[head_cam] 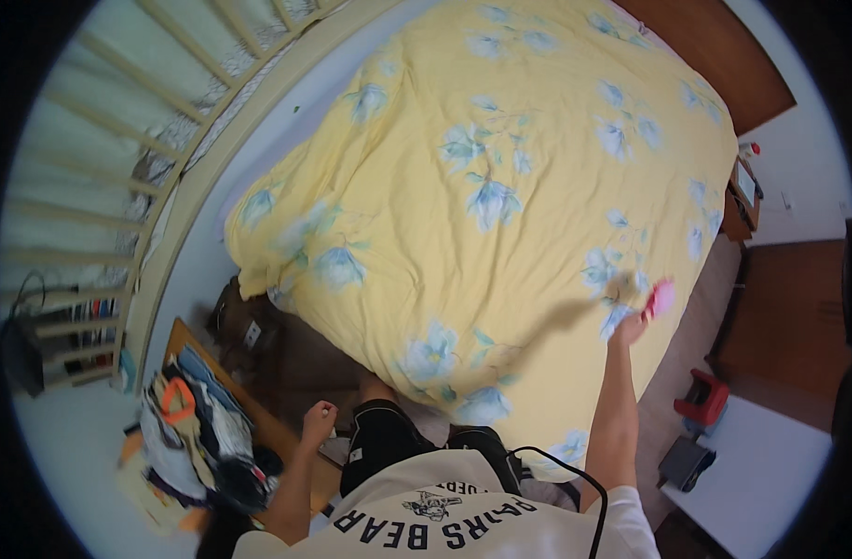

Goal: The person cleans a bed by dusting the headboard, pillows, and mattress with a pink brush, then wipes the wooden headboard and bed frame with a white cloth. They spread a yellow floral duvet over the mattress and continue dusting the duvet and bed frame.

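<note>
A yellow bed cover [426,209] with blue flowers lies spread over a large bed, with creases across it. My right hand [633,327] is stretched out over its right side and holds a pink object [660,299], blurred, whose kind I cannot tell. The shadow of my arm falls on the cloth to the left of it. Low on the left, beside my thigh, my left hand [321,421] is closed with the fingers curled; something small and pale shows at the fingers, too small to name.
A pile of clothes [195,433] lies on a wooden surface [286,447] at the lower left. Wooden railings [139,133] run along the upper left. On the right, a white table [761,468] stands near a red object [702,398]. A black cable [572,469] crosses my shirt.
</note>
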Available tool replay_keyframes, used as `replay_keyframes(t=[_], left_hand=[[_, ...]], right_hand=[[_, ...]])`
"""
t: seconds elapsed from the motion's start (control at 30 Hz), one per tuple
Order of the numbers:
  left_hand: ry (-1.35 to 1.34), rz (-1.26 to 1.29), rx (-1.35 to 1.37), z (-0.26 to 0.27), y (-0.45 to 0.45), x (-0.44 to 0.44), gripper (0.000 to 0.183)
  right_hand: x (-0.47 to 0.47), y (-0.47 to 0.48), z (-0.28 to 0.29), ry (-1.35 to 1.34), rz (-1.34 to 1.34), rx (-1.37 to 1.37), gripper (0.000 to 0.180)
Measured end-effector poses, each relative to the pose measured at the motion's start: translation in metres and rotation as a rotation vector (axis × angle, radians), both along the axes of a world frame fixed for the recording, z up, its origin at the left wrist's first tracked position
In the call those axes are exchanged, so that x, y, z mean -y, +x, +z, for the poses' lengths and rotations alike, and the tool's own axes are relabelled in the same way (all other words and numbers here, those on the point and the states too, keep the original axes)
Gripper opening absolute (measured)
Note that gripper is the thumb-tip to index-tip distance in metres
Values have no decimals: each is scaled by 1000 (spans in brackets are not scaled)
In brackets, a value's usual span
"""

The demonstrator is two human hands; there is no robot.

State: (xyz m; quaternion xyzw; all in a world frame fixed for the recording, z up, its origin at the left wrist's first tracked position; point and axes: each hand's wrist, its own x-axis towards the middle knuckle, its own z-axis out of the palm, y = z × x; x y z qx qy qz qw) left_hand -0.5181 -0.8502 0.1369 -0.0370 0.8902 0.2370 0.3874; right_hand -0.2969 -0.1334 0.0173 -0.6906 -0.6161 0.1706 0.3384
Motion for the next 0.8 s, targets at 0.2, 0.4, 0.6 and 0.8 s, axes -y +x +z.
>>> replay_keyframes(t=[0.2, 0.4, 0.6, 0.8], left_hand=[[116, 130, -33, -2, -98, 34, 21], [-18, 360, -130, -17, -213, 88, 18], [19, 505, -240, -57, -341, 72, 59], [26, 1085, -104, -126, -477, 48, 86]], right_hand=[[233, -246, -40, -422, 752, -33, 36], [530, -270, 44, -834, 1945, 283, 45], [302, -363, 36, -672, 1239, -19, 38], [120, -460, 72, -335, 264, -440, 28]])
